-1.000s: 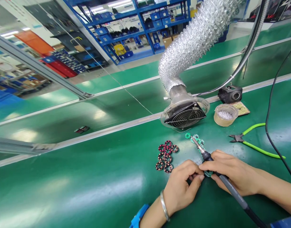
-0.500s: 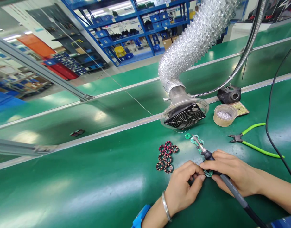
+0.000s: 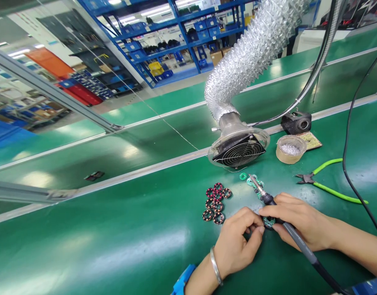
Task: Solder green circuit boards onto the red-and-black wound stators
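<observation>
My right hand (image 3: 302, 221) is closed round a soldering iron (image 3: 294, 235), its metal tip (image 3: 255, 185) pointing up and left over small green ring boards (image 3: 252, 180). My left hand (image 3: 237, 243) is curled, its fingertips pinching at a small green ring-shaped part (image 3: 268, 222) that lies between the two hands on the green mat. A cluster of several pink-and-black wound coil rings (image 3: 216, 202) lies just left of the hands.
A fume extractor fan (image 3: 240, 148) on a silver flexible duct (image 3: 252, 53) stands behind the parts. A tape roll holding solder scraps (image 3: 289, 149), a black holder (image 3: 296, 121) and green-handled cutters (image 3: 326, 180) lie to the right. A black cable (image 3: 351, 135) crosses at right. A small dark part (image 3: 94, 175) rides the belt at left.
The hands have barely moved; the fingers have shifted slightly on the green ring part. The small dark part on the belt has drifted further left.
</observation>
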`<action>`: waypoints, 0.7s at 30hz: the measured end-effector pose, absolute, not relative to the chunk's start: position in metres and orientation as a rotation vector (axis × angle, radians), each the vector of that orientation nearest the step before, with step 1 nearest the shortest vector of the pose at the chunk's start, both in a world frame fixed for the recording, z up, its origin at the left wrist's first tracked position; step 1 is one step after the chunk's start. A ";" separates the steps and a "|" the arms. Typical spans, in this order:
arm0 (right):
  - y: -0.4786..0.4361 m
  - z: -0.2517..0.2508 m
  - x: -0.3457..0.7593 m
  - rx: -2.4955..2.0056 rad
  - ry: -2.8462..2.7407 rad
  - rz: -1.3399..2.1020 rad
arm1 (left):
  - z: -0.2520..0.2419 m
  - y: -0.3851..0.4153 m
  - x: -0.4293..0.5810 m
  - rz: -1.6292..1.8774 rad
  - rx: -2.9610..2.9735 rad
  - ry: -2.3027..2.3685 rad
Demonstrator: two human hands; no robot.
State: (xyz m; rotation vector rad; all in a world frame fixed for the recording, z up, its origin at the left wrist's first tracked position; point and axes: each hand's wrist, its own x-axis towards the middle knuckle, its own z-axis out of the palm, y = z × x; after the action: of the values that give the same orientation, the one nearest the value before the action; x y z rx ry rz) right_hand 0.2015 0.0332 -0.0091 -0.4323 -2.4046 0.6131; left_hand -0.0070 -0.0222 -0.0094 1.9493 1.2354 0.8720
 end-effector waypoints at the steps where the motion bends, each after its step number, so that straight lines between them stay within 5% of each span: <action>1: 0.034 -0.009 0.202 -0.438 -2.401 0.614 | -0.009 -0.022 -0.007 0.876 1.950 1.235; 21: 0.027 -0.011 0.202 -0.342 -2.397 0.438 | -0.008 -0.021 -0.002 0.901 1.942 1.274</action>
State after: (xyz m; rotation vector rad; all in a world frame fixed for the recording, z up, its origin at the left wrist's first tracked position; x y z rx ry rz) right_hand 0.2021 0.0270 -0.0112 -0.3416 -2.3973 0.4381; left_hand -0.0018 -0.0208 -0.0081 1.9418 1.2742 0.9009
